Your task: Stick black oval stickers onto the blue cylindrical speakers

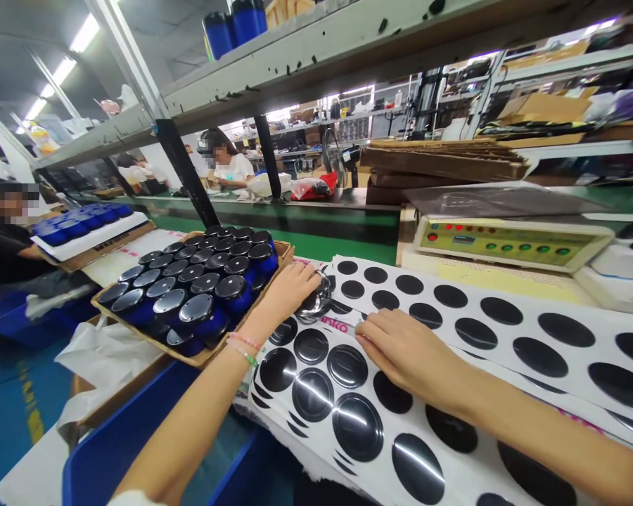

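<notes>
My left hand (290,284) is closed around a shiny, round piece (317,299), partly clear and partly dark, whose exact kind I cannot make out. It is held just above the white sheets, beside a tray of blue jars. My right hand (395,344) is to its right, fingers curled together over a sheet of round black stickers (353,427); what they pinch, if anything, is hidden. Behind both hands lies another sheet of black stickers (475,333). The cardboard tray (290,254) on the left holds rows of blue jars with glossy black tops (196,307).
A control box (514,242) with lit buttons stands at the back right, near stacked flat cardboard (443,160). Overhead runs a shelf (306,60) on black posts. A blue bin (152,436) is below the tray. Other people sit at the left and across the bench.
</notes>
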{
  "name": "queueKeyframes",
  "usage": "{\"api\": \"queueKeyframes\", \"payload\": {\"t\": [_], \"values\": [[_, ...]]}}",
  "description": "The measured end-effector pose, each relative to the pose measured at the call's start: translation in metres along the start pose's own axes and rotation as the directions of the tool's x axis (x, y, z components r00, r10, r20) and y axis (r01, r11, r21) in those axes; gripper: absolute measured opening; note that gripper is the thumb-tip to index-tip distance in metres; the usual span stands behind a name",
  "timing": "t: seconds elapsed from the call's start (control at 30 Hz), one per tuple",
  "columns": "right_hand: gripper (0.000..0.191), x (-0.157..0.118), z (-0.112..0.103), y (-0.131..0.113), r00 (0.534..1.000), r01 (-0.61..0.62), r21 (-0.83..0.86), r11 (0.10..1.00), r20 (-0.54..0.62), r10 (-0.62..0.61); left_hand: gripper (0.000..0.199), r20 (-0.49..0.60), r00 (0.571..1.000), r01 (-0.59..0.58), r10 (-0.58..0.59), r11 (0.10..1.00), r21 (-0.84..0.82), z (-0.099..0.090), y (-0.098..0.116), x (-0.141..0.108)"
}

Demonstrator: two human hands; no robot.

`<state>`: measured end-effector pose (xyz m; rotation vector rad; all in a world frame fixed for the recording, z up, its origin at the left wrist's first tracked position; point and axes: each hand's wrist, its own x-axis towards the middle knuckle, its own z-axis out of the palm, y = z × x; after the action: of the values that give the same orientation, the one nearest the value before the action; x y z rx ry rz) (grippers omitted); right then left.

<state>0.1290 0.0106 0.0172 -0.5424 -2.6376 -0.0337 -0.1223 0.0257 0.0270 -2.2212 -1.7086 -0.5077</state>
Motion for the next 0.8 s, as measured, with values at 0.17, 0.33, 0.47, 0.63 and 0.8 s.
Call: {"api": "queueKeyframes", "payload": {"t": [0.17, 0.33, 0.47, 0.63, 0.8], "values": [[0.024, -0.019, 0.001, 0.012, 0.985, -0.156, 0.132, 0.979, 0.098, 0.143, 0.029, 0.155, 0.977, -0.13, 0.143, 0.987, -0.091, 0.005, -0.006, -0.01], [0.028, -0.044, 0.007, 0.012, 0.955, -0.282, 0.327, 0.902, 0.183, 0.233, 0.033, 0.056, 0.998, -0.014, 0.022, 0.989, -0.15, 0.002, -0.004, -0.022], [0.029, -0.054, 0.017, -0.01, 0.964, -0.154, 0.401, 0.903, 0.26, 0.049, 0.039, 0.007, 0.998, 0.067, -0.067, 0.989, -0.13, 0.005, -0.004, -0.02], [0.028, -0.075, 0.025, -0.027, 0.974, 0.02, 0.285, 0.958, 0.212, -0.083, 0.02, 0.131, 0.99, 0.058, -0.043, 0.992, -0.108, 0.001, 0.005, -0.027], [0.037, -0.092, 0.022, -0.022, 0.966, 0.086, 0.182, 0.98, 0.225, -0.126, 0.026, 0.09, 0.988, 0.135, -0.128, 0.987, -0.083, 0.01, 0.011, -0.03]]}}
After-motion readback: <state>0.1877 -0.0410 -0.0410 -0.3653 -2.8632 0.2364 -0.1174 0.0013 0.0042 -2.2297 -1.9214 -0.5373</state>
